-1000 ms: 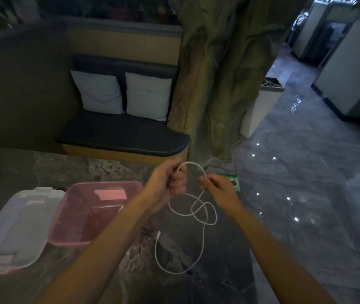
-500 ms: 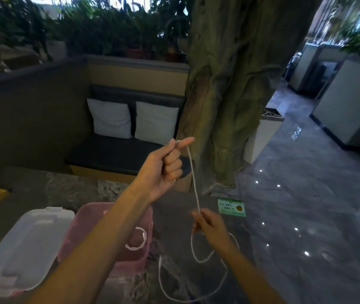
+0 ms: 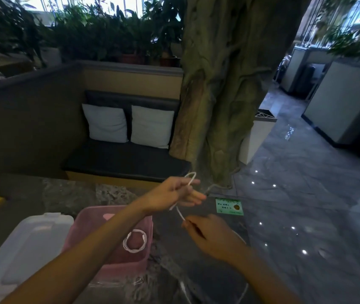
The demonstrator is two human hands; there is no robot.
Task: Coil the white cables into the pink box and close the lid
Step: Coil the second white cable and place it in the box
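The left hand (image 3: 174, 194) is raised over the far edge of the counter (image 3: 69, 191), its fingers pinched together on a small loop of the white cable (image 3: 180, 212) that arches up over the knuckles. From that loop the cable runs down and to the right, a short taut stretch, into the right hand (image 3: 209, 235), whose fingers are closed on it lower and nearer. Below the right hand the rest of the cable hangs in a long slack bight, sweeping toward the near edge of the view (its free end is out of sight).

The pink box (image 3: 146, 262) sits open on the counter, to the left of and below both hands, partly hidden by the left forearm. One finished coil (image 3: 135, 240) already lies in its right-hand part. The clear lid (image 3: 25, 244) lies flat just left of the box, touching or nearly so.

The relation that matters: the held stretch of cable has its long axis slanting from far-left and high to near-right and low, with the left hand as the fixed winding post and the right hand as the feeder. The likely next move is for the right hand to carry its length up and around the left fingers to add a turn. The left hand is the nearer one to the box, so it is better placed to drop the finished bundle in. The trailing slack could snag on the counter edge.
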